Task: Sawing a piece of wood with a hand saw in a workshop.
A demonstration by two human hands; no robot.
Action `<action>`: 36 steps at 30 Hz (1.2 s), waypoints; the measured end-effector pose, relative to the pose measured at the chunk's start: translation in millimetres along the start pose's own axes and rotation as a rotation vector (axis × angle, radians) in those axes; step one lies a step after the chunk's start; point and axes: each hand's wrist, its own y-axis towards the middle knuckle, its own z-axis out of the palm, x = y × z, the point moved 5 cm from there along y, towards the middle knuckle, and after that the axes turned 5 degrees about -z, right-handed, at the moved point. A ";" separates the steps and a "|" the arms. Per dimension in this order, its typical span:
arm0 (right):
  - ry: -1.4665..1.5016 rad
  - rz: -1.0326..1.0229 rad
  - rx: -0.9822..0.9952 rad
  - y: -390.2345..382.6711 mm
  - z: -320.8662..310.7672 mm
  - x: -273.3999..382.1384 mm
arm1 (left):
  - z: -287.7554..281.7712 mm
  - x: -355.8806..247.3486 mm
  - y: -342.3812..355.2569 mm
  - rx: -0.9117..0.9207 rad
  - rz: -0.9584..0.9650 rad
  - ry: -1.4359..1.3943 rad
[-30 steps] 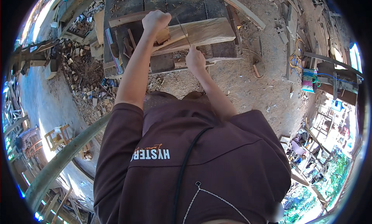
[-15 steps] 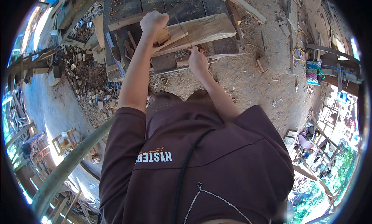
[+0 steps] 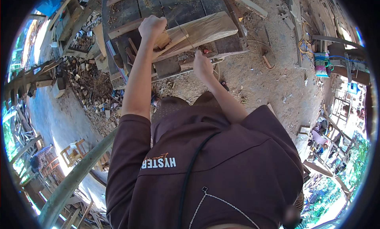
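Note:
A thick pale wooden beam (image 3: 213,29) lies slanted across the dark plank workbench (image 3: 148,5). My left hand (image 3: 152,27) is closed in a fist above the beam's left part, beside a small wooden block (image 3: 162,40). What that fist grips is hidden. My right hand (image 3: 203,65) is closed at the near side of the beam, around the near end of a thin, saw-like blade (image 3: 184,31). The blade crosses the beam and extends towards the far side. A narrow pale strip of wood (image 3: 172,45) lies along the beam's left part.
Wood offcuts (image 3: 89,86) lie heaped on the ground left of the bench. A long pole (image 3: 77,173) slants across the lower left. To the right are a curved board (image 3: 247,3), a yellow cord (image 3: 304,47) and a woven basket (image 3: 322,64).
My right hand has drawn slightly towards me, with the blade. My left fist has shifted a little left and nearer. The whole view has tilted slightly; both hands remain closed.

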 end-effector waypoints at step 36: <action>0.042 -0.004 0.034 -22.8 4.5 -18.2 | -4.3 -2.7 6.9 0.114 0.008 0.044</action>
